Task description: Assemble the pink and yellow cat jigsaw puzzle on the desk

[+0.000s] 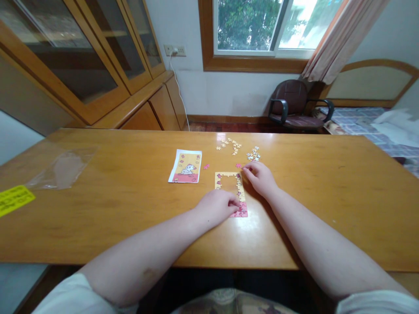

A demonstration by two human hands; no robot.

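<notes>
A partly assembled jigsaw puzzle (242,195) lies on the table as a frame, yellow at the top and pink at the bottom, with bare wood in its middle. Over its lower left part is my left hand (220,206), fingers curled and fingertips on a pink puzzle piece (241,209); the palm hides some of the frame. My right hand (261,178) is closed in a pinch beyond the frame's upper right corner. Its fingertips are beside a loose pink piece (238,165), and what they hold, if anything, is too small to make out. Another pink piece (206,166) lies farther left.
A reference picture (186,165) with a white cat lies left of the puzzle. Loose yellow pieces (234,145) and a pile of whitish pieces (253,154) are farther back. A clear plastic bag (62,169) and a yellow label (15,199) are at the left. An armchair (291,104) stands behind the table.
</notes>
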